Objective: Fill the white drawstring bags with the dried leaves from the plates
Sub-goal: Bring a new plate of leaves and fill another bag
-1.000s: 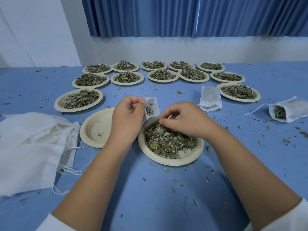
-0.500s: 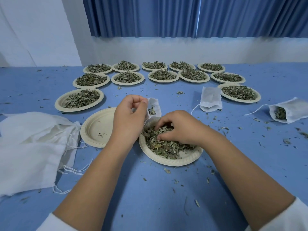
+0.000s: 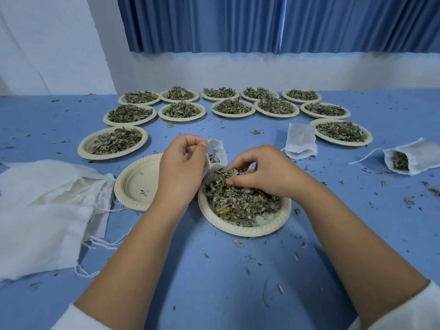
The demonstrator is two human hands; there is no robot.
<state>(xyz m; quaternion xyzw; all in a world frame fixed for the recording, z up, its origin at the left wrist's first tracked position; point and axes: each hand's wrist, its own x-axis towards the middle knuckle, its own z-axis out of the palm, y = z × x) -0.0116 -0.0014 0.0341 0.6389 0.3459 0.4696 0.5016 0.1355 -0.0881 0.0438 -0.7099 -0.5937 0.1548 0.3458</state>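
Blue table covering across the whole lower view, flat, matte. Pleated dark blue curtain hanging behind the table's far edge, thin bright gap right of centre. White wall band between curtain hem and table. Plain white wall behind the table's far left corner.

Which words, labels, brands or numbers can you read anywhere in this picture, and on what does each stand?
None can be read. The paper plates, the white drawstring bags, the blue table and the curtain show no print, label or number.
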